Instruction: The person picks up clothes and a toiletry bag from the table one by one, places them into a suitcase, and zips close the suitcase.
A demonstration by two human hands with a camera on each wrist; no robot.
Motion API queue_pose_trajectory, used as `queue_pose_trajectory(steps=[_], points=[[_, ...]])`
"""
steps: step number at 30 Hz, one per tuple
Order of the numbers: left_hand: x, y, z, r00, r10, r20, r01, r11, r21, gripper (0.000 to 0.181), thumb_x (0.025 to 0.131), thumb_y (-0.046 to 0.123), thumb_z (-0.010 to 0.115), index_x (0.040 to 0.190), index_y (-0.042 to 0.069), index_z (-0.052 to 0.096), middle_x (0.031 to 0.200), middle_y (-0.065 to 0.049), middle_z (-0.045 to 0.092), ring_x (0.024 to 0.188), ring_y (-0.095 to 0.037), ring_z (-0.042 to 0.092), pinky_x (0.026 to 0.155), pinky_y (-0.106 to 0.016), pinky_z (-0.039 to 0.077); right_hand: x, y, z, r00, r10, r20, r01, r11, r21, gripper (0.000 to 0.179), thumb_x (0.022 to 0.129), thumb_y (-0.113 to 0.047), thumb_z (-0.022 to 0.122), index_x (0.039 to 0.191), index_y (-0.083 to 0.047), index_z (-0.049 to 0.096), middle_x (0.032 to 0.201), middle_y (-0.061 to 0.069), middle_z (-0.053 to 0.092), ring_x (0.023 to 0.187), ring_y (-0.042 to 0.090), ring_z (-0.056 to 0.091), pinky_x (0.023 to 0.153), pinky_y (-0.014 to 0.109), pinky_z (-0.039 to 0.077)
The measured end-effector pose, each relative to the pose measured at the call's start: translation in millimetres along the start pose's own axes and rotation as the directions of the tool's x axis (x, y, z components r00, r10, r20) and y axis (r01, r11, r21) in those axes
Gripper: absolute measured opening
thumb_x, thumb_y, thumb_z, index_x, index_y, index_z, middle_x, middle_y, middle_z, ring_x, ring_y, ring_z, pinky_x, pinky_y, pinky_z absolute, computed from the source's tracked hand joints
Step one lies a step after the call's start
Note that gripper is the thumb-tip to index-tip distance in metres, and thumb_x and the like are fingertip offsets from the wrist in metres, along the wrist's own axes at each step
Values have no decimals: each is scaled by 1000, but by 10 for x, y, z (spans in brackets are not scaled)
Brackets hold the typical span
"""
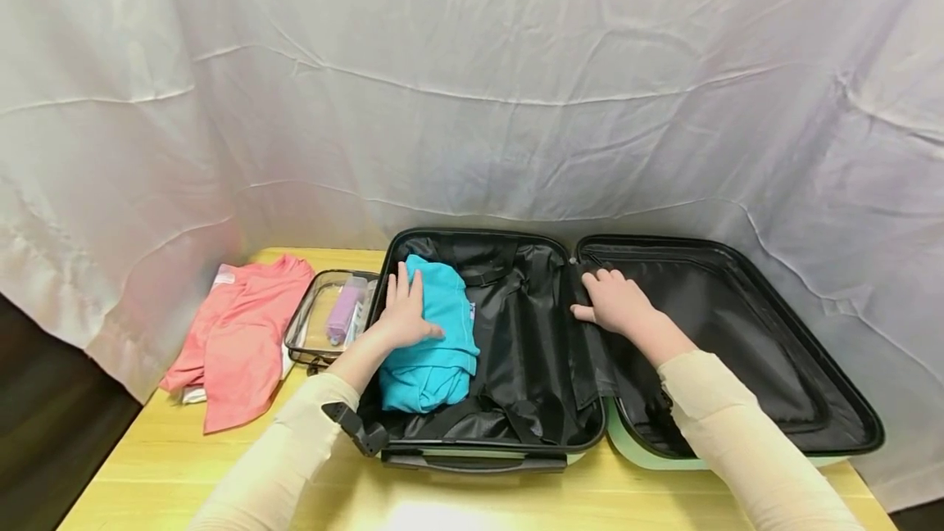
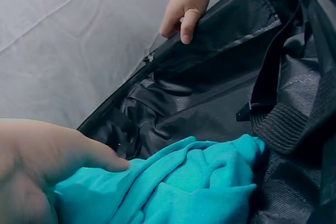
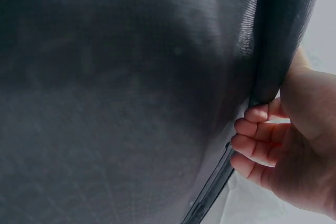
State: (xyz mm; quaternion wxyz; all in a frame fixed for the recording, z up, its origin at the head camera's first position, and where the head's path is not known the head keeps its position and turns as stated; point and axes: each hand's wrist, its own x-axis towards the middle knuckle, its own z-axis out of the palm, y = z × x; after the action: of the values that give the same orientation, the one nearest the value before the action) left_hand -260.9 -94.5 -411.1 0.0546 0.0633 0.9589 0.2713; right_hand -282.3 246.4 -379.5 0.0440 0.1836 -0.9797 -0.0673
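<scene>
Inside the left half of the open suitcase [image 1: 534, 334], I have a folded turquoise garment [image 1: 444, 363], lying along the side wall on the black lining. My left hand [image 1: 401, 319] rests on it, released, its fingers spread toward the far end and its thumb out to the right; it isn't grasping the cloth. My right hand [image 1: 614, 303] is over at the hinge side, grasping the edge of the suitcase between the two halves. The left wrist view gives me its thumb on the inner side of that edge, and the right wrist view gives me its curled fingers at the black fabric, with a zipper [image 3: 210, 184] running just below them.

The right half [image 1: 708, 334] of the case lies open beside the left one, and a carry handle [image 1: 475, 463] faces me on the near side. Just left of the case on the wooden surface [image 1: 162, 465] I can make out a clear zip pouch [image 1: 315, 322] with a purple bottle [image 1: 345, 310] in it. Further left lies a coral-pink garment [image 1: 251, 334], with something white showing under its edges. Pale, creased curtains [image 1: 479, 121] hang behind everything.
</scene>
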Motion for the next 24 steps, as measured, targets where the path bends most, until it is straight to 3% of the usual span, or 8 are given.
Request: queue_pose_trajectory(steps=[5,9,13,16,21,24], points=[[-61,28,-1,996,13,88,-30,980,196,110,69,50,69,144,3,5,150,-17,-10,138,-36,-12,109,-54,15,-1,2,-3,1000,2,3,-2,1000,11,57,85,-46,54,116,1,50,106,23,54,92,39,51,71,51,45],[-94,51,-30,981,-34,193,-15,968,249,109,70,56,66,144,1,8,150,-20,-6,138,-36,-8,111,-53,11,3,2,-1,1000,3,3,-3,1000,22,57,85,-45,54,117,1,49,107,23,53,93,39,50,71,51,45],[-94,67,-54,961,-61,270,-6,970,242,107,71,58,63,144,2,8,150,-20,-3,139,-36,-5,110,-55,9,6,-3,-8,1000,6,6,-6,999,32,57,85,-45,54,118,1,49,108,23,53,95,40,50,73,52,45],[-77,64,-76,964,-32,265,-18,983,184,102,74,57,60,144,5,7,151,-18,-4,138,-36,-7,109,-58,8,4,3,-9,1000,6,9,-6,999,36,56,85,-45,54,117,1,49,108,23,53,94,40,50,72,52,44],[-82,98,-176,978,36,205,-53,995,79,97,78,55,57,145,8,5,151,-16,-7,139,-34,-8,108,-59,7,14,13,0,1000,7,17,-7,999,32,56,85,-45,54,118,1,49,108,23,53,94,40,50,72,52,44],[-100,140,-238,982,56,183,-68,996,61,96,78,56,56,145,10,3,151,-14,-9,139,-32,-9,109,-58,6,21,14,11,1000,9,19,-9,1000,28,57,85,-46,53,118,1,49,108,23,53,94,40,50,71,52,44]])
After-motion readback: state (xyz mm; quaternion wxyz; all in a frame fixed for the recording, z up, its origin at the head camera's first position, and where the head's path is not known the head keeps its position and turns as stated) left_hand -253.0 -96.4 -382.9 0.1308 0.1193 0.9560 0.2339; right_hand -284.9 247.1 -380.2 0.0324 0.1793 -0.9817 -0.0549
